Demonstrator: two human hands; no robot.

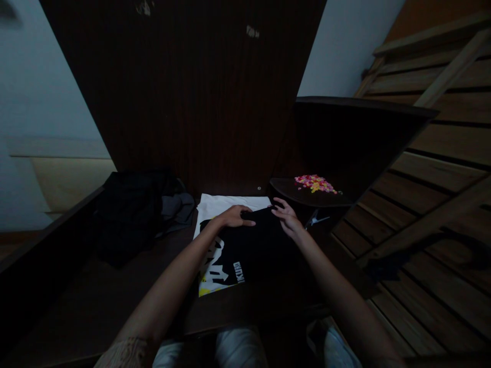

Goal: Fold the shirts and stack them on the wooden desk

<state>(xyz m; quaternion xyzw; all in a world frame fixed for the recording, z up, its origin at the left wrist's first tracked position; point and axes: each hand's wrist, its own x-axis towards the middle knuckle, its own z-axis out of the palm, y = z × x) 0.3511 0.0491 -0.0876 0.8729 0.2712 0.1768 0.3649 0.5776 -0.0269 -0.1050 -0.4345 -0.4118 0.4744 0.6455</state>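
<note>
A dark folded garment (257,245) with white lettering lies in front of me, partly over a white cloth (222,202) with yellow and black print. My left hand (236,216) is at its upper left edge, fingers bent over the edge and thumb on top. At the upper right corner, my right hand (287,217) pinches the dark fabric between thumb and finger, its other fingers spread. The fabric's top edge runs between both hands. Dim light hides the lower right outline of the garment against the dark surface.
A heap of black and grey clothing (130,214) lies to the left. Right of the tall dark panel (199,102), a small corner shelf (284,189) holds a pile of pink and yellow pieces (315,183). Wooden slats (433,204) stand at the far right.
</note>
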